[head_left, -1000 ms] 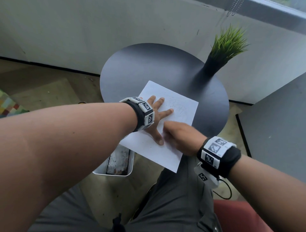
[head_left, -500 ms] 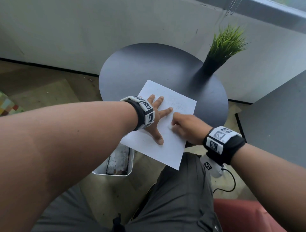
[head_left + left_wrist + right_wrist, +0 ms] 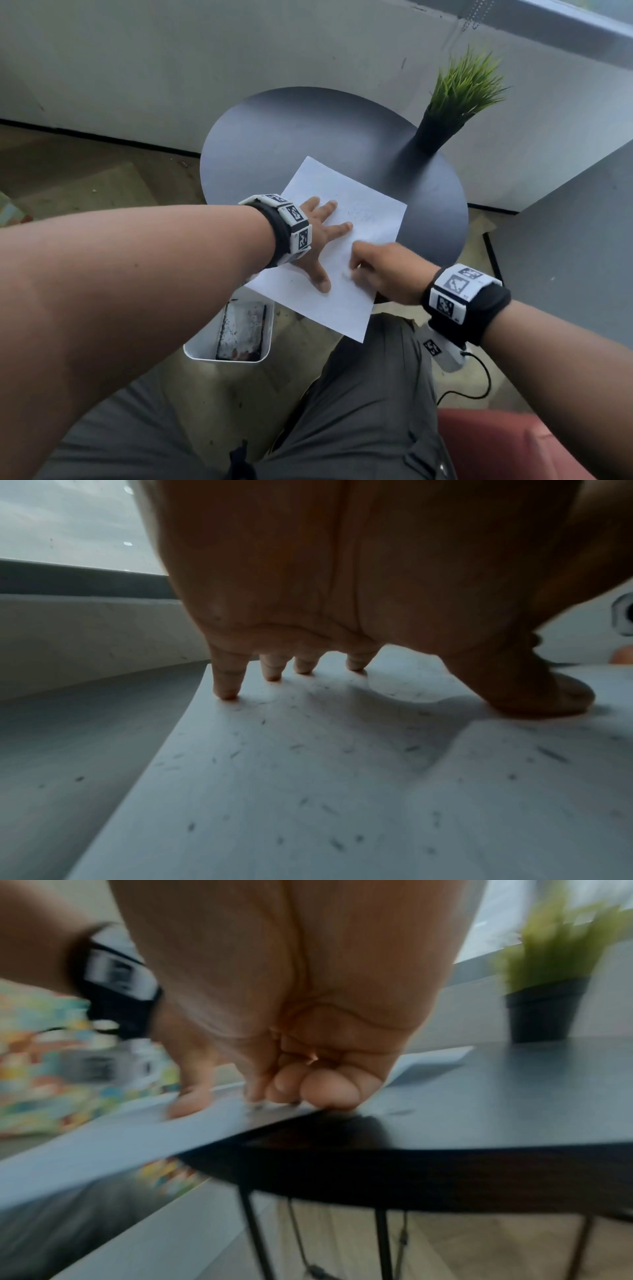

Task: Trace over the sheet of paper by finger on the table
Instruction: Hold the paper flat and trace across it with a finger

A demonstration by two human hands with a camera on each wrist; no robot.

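The thin white sheet of paper (image 3: 346, 246) – light, limp, apt to slide – is pinned by the left hand (image 3: 317, 240), fingers splayed flat, while the right hand (image 3: 383, 270), curled with one fingertip down, traces near the near edge of the round dark table (image 3: 342, 137) – best held by pressing, not pinching.

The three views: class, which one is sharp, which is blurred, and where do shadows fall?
Head view: sharp but bent by the wide lens, with daylight glare on the table. Left wrist view: fairly sharp, the left hand dark against the window, its shadow on the sheet of paper. Right wrist view: motion-blurred, the plant smeared and the right hand soft.
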